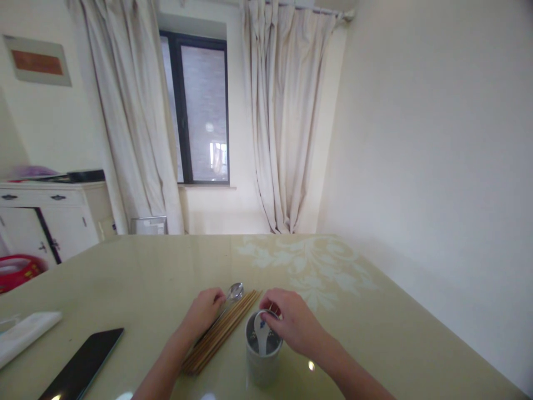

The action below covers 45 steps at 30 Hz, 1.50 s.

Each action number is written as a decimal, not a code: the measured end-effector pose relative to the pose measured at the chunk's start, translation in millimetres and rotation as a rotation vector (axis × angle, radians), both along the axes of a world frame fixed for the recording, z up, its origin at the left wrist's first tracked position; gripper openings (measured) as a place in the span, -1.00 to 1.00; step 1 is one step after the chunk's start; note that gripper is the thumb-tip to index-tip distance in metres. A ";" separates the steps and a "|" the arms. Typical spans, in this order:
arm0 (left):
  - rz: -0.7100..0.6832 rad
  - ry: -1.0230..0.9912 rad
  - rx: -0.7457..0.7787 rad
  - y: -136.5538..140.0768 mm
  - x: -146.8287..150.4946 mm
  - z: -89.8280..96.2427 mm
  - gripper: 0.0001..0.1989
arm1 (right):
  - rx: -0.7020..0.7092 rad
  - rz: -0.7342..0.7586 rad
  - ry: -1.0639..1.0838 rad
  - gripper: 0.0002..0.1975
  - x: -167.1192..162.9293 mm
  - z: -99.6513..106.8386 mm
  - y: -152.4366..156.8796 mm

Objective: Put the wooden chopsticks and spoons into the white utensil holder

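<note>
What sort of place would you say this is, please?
It looks like a room in a home, perhaps a dining area: a table with a pale floral pattern, wooden chopsticks beside a round holder with a white spoon in it, and long curtains by the window.

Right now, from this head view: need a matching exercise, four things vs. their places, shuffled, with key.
Things
1. White ceramic spoon with blue pattern
2. Bundle of brown wooden chopsticks
3. Flat black rectangular device
4. Dark-framed glass window

Places
A. On the pale yellow-green glossy table, left of the left hand
B. Between beige cloth curtains
C. In the pale cylindrical cup, at the fingertips of the right hand
D. Between the left hand and the cup

Pairs: 1-C; 2-D; 3-A; 4-B
</note>
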<state>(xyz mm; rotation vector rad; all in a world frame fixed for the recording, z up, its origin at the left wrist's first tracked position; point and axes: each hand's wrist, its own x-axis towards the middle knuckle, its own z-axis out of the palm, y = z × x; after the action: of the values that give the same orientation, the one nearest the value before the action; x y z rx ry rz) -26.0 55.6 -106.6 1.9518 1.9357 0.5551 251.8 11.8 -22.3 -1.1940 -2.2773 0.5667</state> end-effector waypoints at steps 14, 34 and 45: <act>-0.195 0.069 -0.034 -16.6 12.0 9.2 -0.12 | 0.041 0.038 -0.064 -0.84 4.0 10.5 -3.5; -0.388 -0.062 -0.112 -17.9 17.4 15.4 -0.41 | 0.095 0.038 0.010 -0.90 18.1 29.1 -4.2; -0.307 -0.415 0.293 -60.9 63.9 120.2 -0.58 | -0.067 -0.130 0.793 -0.71 17.2 35.7 -0.2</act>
<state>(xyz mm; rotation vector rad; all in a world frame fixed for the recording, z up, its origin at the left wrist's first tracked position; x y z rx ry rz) 37.9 -5.4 13.6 2.0450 1.3322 1.1003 268.9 11.6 13.4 -0.9085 -1.5088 0.8796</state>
